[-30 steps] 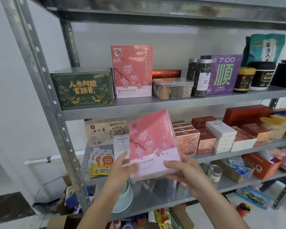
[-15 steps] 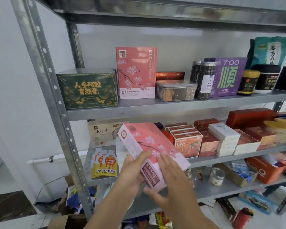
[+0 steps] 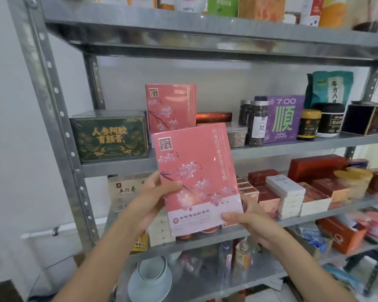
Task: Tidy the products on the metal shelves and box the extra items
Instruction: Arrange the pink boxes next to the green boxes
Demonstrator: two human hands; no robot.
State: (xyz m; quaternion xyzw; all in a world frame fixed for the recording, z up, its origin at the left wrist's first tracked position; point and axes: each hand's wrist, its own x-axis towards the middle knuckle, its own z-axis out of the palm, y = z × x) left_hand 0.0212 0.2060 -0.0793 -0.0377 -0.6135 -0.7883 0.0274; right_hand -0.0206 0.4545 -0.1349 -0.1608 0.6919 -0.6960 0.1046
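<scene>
Head view, the only one supplied. You held the pink blossom box [image 3: 196,177] upright at the centre of the frame, its printed face toward you, in front of the metal shelves [image 3: 314,142] and touching none of them.

Your left hand [image 3: 153,197] gripped the box's left edge about halfway down, with the thumb laid on the front. Your right hand [image 3: 247,221] gripped the lower right corner, thumb across the white band and fingers behind, out of sight.

A matching pink box [image 3: 170,105] stood upright on the middle shelf, above and behind the held one. It sat just beside the green box [image 3: 109,136] on its left and near the clear tub [image 3: 237,136] on its right.

Handling, as judged:
- **Build:** the box looked like stiff card, flat and broad, and probably light for its face.
- **Surface:** it showed a sheen, likely film wrap, so it may slide under a loose pinch.
- **Grip:** take it on opposite edges as you did. A one-handed hold at a corner would let it swing.
- **Corners:** these would dent if knocked against the shelf lip.

Whether this box counted as the extra item could not be told.
</scene>
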